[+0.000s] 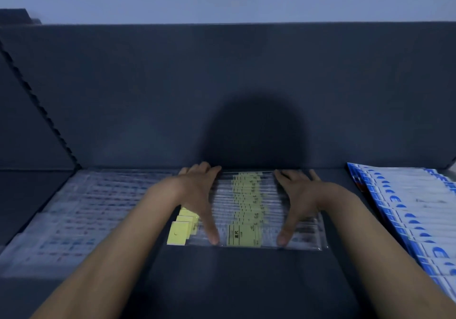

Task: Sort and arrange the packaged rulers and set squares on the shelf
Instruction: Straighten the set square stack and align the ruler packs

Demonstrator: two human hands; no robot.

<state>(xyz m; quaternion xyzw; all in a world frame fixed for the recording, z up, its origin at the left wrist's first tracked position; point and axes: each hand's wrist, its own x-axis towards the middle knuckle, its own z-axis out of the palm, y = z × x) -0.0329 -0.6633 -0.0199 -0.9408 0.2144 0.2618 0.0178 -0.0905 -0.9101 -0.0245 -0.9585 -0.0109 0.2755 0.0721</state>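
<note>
The left hand [197,195] and right hand [299,195] are pressing flat, fingers [214,170] spread apart, on the yellow-labelled packaged rulers [246,210] lying under and between them on the shelf [246,284], apparently squaring the row. The next move is probably evening up its staggered left ends.

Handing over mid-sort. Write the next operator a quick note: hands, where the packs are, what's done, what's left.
Left hand: spread flat on the left part of the yellow-label ruler packs, lifting nothing.
Right hand: the same on their right part.
Those packs sit mid-shelf; blurred clear packs lie at left and blue-and-white packs are fanned at right, all on the dark shelf.
Done: the three kinds lie apart.
Left: square up the middle row; its yellow tabs step out at the left end.
</note>
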